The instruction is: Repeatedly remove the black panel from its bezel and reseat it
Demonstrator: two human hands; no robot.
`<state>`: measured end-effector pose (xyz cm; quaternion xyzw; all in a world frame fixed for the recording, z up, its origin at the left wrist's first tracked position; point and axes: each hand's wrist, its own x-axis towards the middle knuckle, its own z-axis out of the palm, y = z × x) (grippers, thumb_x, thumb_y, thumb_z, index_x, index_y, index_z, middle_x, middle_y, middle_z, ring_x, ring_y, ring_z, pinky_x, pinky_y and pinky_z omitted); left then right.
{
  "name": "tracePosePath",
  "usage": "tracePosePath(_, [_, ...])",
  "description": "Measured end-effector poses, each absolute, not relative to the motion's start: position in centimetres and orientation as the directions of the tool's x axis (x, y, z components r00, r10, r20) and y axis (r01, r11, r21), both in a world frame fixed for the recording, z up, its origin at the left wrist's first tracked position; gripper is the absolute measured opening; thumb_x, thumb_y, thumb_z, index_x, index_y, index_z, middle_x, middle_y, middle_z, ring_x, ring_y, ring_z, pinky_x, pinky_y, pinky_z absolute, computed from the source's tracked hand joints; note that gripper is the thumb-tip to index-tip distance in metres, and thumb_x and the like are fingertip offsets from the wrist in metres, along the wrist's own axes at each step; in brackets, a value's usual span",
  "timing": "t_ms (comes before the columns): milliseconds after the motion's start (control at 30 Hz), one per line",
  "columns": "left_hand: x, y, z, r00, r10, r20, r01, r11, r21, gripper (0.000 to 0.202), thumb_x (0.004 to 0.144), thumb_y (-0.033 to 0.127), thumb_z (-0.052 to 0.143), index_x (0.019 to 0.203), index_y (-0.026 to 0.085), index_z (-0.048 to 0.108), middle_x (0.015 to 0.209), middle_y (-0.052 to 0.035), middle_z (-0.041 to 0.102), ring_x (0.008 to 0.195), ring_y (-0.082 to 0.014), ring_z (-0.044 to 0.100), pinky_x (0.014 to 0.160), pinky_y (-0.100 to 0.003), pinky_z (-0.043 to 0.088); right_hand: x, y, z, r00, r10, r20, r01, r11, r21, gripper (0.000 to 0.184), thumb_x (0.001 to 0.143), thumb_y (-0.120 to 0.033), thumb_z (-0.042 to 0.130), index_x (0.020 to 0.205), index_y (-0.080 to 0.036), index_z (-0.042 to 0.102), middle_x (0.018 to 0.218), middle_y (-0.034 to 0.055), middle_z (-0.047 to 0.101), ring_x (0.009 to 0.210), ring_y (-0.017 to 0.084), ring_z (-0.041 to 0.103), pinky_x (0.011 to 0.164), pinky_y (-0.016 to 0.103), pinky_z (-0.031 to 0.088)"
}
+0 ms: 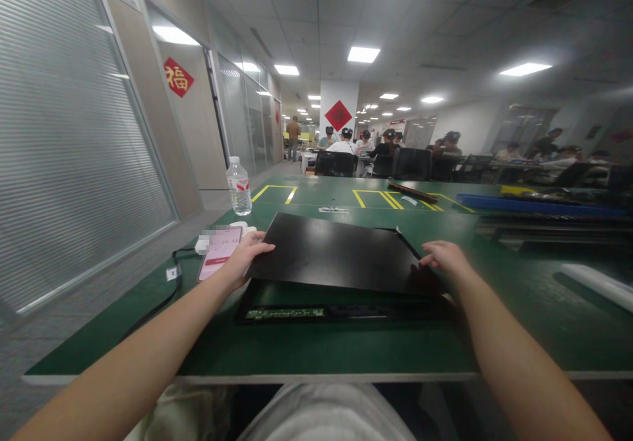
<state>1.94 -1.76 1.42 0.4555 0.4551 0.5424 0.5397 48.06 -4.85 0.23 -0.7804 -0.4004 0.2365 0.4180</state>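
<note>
A flat black display panel (336, 253) lies tilted over a thin black frame (386, 312), raised off it along the near side. Inside the frame's near edge a narrow green circuit board (284, 313) shows; the rest of the frame is mostly covered. My left hand (250, 253) grips the panel's left edge, thumb on top and the other fingers partly hidden beneath. At the right edge, my right hand (444, 261) has its thumb and curled fingers closed on the panel's rim.
Left of the panel are a phone (220, 253) and a black cable (173, 283). A water bottle (239, 187) stands behind them. Yellow tape marks (274, 188) and a dark brown strip (413, 192) lie farther back. On the right are a blue bar (539, 205) and a white bar (596, 286).
</note>
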Motion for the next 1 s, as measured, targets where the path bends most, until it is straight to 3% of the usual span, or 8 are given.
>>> tracePosePath(300, [2.5,-2.0,1.5,-0.019,0.999,-0.035,-0.154,0.031,0.988,0.045,0.049,0.018,0.08,0.09,0.019,0.061,0.07,-0.0015,0.072,0.059,-0.0224,0.069,0.054,-0.03,0.051,48.5,-4.7,0.0,0.56,0.828,0.033,0.565,-0.353,-0.746,0.028,0.082,-0.027,0.06,0.104,-0.013,0.069,0.061,0.0063,0.071,0.048,0.014,0.056,0.05,0.023,0.041])
tracePosePath(533, [2.2,-1.6,1.0,-0.01,0.999,-0.044,-0.106,0.043,0.993,0.041,0.051,0.018,0.079,0.087,0.02,0.06,0.068,0.0004,0.072,0.057,-0.0212,0.069,0.054,-0.03,0.052,48.2,-4.8,0.2,0.522,0.846,0.105,0.702,-0.357,-0.616,0.027,0.079,-0.025,0.06,0.102,-0.017,0.072,0.063,0.004,0.071,0.063,0.018,0.063,0.054,0.024,0.039])
tracePosePath(1000, [1.9,-0.8,0.1,0.031,0.997,-0.071,-0.046,0.073,0.996,0.047,0.053,0.021,0.08,0.093,0.02,0.055,0.066,-0.002,0.072,0.055,-0.0237,0.069,0.051,-0.031,0.051,48.1,-5.1,0.3,0.498,0.851,0.167,0.752,-0.328,-0.571,0.023,0.074,-0.022,0.063,0.093,-0.021,0.075,0.062,0.0033,0.07,0.069,0.02,0.063,0.057,0.026,0.037])
